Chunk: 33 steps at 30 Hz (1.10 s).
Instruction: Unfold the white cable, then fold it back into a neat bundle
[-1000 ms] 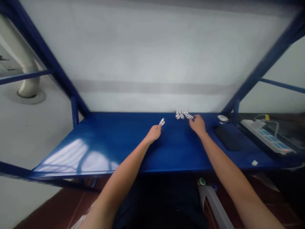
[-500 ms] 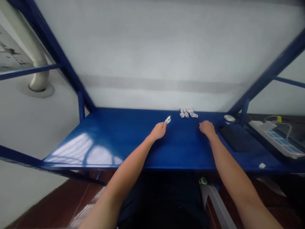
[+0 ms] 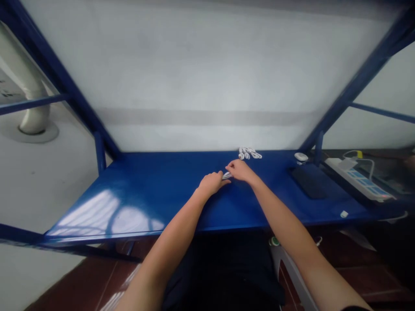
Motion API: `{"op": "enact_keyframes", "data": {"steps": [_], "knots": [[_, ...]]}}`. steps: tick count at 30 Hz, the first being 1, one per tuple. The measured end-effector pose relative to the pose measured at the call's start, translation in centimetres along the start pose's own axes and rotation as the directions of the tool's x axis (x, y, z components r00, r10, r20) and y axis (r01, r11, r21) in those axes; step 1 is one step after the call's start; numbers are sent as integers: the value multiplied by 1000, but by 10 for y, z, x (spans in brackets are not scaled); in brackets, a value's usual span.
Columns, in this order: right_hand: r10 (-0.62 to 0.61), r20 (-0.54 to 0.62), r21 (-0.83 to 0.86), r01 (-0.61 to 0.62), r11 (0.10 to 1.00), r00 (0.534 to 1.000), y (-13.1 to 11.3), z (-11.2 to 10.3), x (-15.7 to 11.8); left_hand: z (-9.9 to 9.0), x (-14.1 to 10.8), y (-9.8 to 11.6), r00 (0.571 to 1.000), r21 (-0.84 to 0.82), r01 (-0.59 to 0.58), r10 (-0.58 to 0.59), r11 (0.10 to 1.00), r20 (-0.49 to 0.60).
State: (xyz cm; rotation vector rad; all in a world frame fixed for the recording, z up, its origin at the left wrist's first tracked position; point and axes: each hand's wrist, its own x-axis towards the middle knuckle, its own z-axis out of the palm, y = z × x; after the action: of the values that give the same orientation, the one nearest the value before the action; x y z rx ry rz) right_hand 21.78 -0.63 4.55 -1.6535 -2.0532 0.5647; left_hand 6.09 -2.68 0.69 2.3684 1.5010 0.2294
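A bundled white cable (image 3: 227, 175) is between my two hands, above the blue table (image 3: 168, 185). My left hand (image 3: 212, 183) grips its left end, with the thumb and fingers closed round it. At the other end, my right hand (image 3: 239, 169) pinches the cable with bent fingertips. Fingers cover parts of the bundle, so its plugs cannot be made out. Just beyond my right hand, several coiled white cables (image 3: 249, 153) lie together near the table's back edge.
On the right lie a dark flat phone-like slab (image 3: 307, 182), a round white object (image 3: 301, 157) and a small white block (image 3: 344, 214). Farther right is a white power strip (image 3: 361, 179). A pale panel (image 3: 207, 65) rises behind the table, framed by blue bars.
My right hand has moved left from the table's right part to the cable and now pinches it. My left hand still holds the cable. The view has shifted slightly.
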Motion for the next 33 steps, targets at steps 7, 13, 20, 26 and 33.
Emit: {"op": "enact_keyframes", "data": {"steps": [7,13,20,26,33], "knots": [[93,226,44,-106,993,970,1,-15,1,-3,0,6,991,7,96,-95,995,-96],[27,366,-15,-23,1000,930,-16,-28,3,1,0,7,997,42,23,-19,999,-74],[-226,220,-45,242,969,949,-5,-16,-1,1,1,-4,991,-100,-42,29,994,-132],[-288,73,-77,293,953,955,6,-2,-6,1,9,-17,966,-347,-219,152,912,-210],[-375,-228,-212,330,920,899,8,17,-16,1,15,-22,997,-739,-59,5,671,-75]]}}
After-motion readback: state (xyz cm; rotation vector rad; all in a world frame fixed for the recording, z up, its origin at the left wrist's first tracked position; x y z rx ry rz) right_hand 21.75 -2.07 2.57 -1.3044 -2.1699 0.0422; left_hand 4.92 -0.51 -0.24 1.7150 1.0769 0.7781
